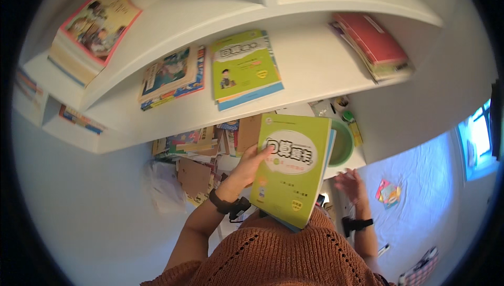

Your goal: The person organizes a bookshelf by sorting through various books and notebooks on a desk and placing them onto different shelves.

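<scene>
In my left hand (244, 169) I grip a small stack of workbooks (289, 175), the top one with a green cover and a white oval; blue edges show beneath it. The thumb lies on the cover and the other fingers are hidden behind. My right hand (352, 185) is off to the right of the workbooks, apart from them, its fingers spread with nothing in them. Above and beyond, a similar green workbook (241, 70) tops a pile on the white shelf (302, 49).
Left of that pile lie stacked books (173, 76), and a red book (373, 39) tops another pile at right. A pink-edged book (102, 23) rests upper left. Below the shelf stand a green bowl (341, 141) and cluttered books (189, 141). A bed (425, 181) is at right.
</scene>
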The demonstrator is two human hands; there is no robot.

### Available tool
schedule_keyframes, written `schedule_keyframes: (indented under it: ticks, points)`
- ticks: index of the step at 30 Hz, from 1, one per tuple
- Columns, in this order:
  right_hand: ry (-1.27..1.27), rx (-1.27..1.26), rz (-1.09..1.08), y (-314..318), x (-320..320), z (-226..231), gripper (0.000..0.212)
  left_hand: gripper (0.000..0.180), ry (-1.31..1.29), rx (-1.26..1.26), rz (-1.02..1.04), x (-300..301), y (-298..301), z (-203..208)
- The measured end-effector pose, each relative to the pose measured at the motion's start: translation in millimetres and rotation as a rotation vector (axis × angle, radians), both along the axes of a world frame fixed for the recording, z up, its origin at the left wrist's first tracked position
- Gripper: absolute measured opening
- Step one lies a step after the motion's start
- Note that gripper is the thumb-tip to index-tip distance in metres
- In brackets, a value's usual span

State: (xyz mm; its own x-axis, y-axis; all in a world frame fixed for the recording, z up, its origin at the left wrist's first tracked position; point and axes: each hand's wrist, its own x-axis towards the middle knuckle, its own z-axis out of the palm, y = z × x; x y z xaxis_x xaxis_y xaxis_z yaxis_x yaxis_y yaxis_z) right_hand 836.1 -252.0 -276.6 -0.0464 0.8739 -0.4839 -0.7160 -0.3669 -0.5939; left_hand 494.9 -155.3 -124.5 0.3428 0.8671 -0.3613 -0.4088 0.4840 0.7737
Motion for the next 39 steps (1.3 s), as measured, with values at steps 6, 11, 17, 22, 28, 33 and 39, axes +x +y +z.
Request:
schedule_keyframes:
  ticks: [6,11,17,22,28,33,39]
  points:
    - [0.168,0.171,0.246,26.3,-101.7,144.7,0.048,0.031,0.348,0.314,0.051,34.9,3.8,22.1]
    - [0.014,0.299,0.228,42.4,-95.8,160.0,0.048,0.033,0.924,0.912,0.067,9.8,39.5,65.3]
    - [-0.019,0.278,0.145,49.3,-90.3,164.8,0.044,0.053,1.809,1.276,0.203,-27.5,121.4,68.2]
    - [0.0,0.217,0.041,56.1,-88.5,164.2,0.045,0.047,1.824,1.25,0.019,-34.1,92.4,77.6]
    - [0.048,0.224,0.059,56.6,-89.6,164.3,0.043,0.029,1.097,0.554,-0.041,-69.0,86.5,121.1]
    - [0.078,0.21,0.084,53.5,-94.2,161.3,0.043,0.032,0.147,0.206,0.211,-98.1,101.5,104.5]
    - [0.044,0.19,0.098,47.3,-92.3,157.4,0.045,0.032,0.069,0.194,0.284,-122.4,115.0,113.4]
